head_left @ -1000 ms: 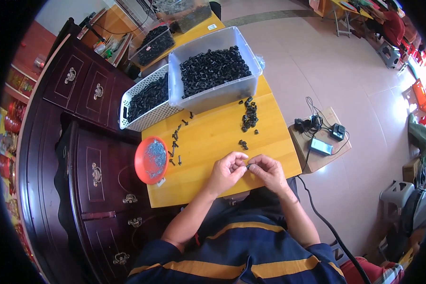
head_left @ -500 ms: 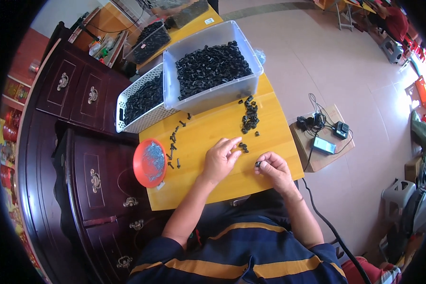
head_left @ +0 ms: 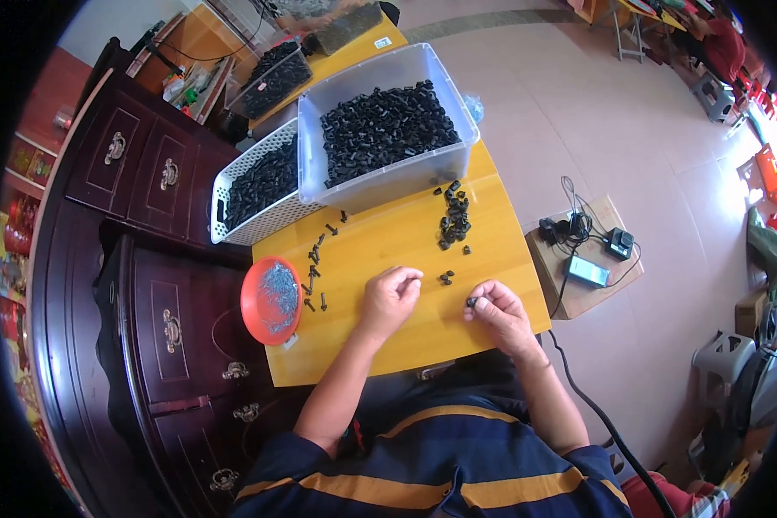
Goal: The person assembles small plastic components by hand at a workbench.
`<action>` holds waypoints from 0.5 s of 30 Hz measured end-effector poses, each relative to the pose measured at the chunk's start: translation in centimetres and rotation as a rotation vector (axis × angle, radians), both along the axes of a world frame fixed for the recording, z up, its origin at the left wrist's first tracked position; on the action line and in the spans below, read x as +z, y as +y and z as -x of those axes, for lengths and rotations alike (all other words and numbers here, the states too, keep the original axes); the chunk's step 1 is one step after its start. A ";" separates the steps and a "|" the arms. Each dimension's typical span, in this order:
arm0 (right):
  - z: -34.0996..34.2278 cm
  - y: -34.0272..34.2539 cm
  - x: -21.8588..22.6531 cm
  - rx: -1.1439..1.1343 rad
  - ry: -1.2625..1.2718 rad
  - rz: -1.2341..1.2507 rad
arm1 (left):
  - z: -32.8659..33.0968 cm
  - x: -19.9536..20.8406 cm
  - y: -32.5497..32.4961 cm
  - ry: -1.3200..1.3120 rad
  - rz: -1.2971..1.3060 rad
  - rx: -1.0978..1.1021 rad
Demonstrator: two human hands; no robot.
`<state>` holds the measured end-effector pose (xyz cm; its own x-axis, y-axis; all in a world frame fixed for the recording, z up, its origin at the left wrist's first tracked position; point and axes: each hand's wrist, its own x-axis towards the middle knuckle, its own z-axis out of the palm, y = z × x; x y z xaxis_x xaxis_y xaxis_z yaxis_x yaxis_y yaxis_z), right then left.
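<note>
Yellow tabletop [head_left: 432, 332], small black piece [head_left: 471, 302] pinched in right grip [head_left: 499, 316], left grip [head_left: 390, 299] curled, contents unclear

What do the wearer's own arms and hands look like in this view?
The left hand and right hand are gloveless, the forearms bare below short navy sleeves. A thin line crosses the right wrist; band or crease, I can't tell. The navy shirt has mustard bands.

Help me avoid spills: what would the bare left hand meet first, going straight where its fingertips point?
The left hand would probably meet the little cluster of stubby black plastic-looking pieces on the yellow wooden tabletop; depth is unclear, so it might pass above.
</note>
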<state>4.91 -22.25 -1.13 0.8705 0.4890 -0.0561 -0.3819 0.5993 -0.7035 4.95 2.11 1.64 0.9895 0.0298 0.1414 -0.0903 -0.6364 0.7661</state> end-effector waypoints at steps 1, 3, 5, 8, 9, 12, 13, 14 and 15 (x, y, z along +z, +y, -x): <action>0.1 0.1 0.0 0.003 -0.002 0.001 | 0.9 0.1 0.3 0.125 0.156 0.070; 0.3 0.2 -0.2 0.019 -0.011 0.003 | 2.4 0.3 1.0 0.203 0.250 0.069; 0.7 0.5 -0.1 0.029 -0.047 0.056 | 3.8 1.2 1.2 0.309 0.619 0.029; 1.5 1.3 0.6 0.056 -0.073 0.104 | 5.5 2.9 0.7 0.343 0.773 -0.009; 1.8 1.7 1.0 0.070 -0.062 0.099 | 5.8 3.1 0.6 0.338 0.777 -0.003; 2.4 2.8 1.9 0.080 -0.077 0.126 | 6.8 3.9 0.2 0.318 0.801 -0.079; 2.5 2.9 1.9 0.085 -0.078 0.130 | 7.0 4.3 0.0 0.315 0.815 -0.079; 2.5 3.1 1.9 0.089 -0.091 0.129 | 7.2 4.5 -0.1 0.312 0.828 -0.080; 2.6 3.3 1.9 0.093 -0.104 0.128 | 7.3 4.5 -0.2 0.310 0.832 -0.078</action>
